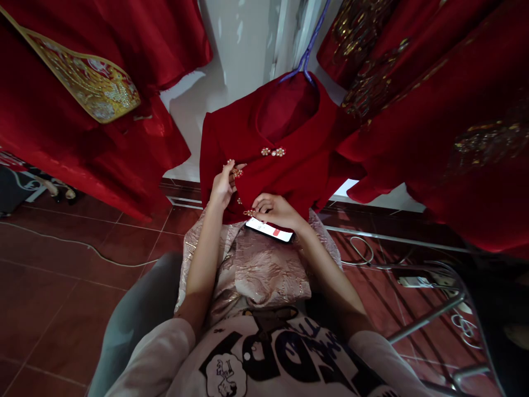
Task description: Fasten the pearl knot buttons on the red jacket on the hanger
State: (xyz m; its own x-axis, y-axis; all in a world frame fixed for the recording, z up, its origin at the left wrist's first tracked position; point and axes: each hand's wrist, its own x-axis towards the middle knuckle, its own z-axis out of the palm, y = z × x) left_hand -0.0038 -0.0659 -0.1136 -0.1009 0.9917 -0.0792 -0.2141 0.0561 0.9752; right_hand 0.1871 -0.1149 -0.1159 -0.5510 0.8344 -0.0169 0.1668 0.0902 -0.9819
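A red jacket (285, 182) hangs in front of me on a purple hanger (306, 58). A jewelled flower clasp (273, 151) joins its front near the neckline. My left hand (223, 186) pinches the jacket's left front edge beside another flower clasp (237, 172). Lower down, my right hand (275, 210) has its fingers curled at the hem, by a small jewelled clasp (248, 213). Below the hem a phone (270, 229) with a lit screen lies on shiny pink fabric (273, 270) over my lap.
Red garments with gold decoration hang at the left (95, 82) and right (433, 132). A cable (103, 256) runs over the tiled floor at left. A metal frame (430, 317) and a white power strip (415, 282) are at the lower right.
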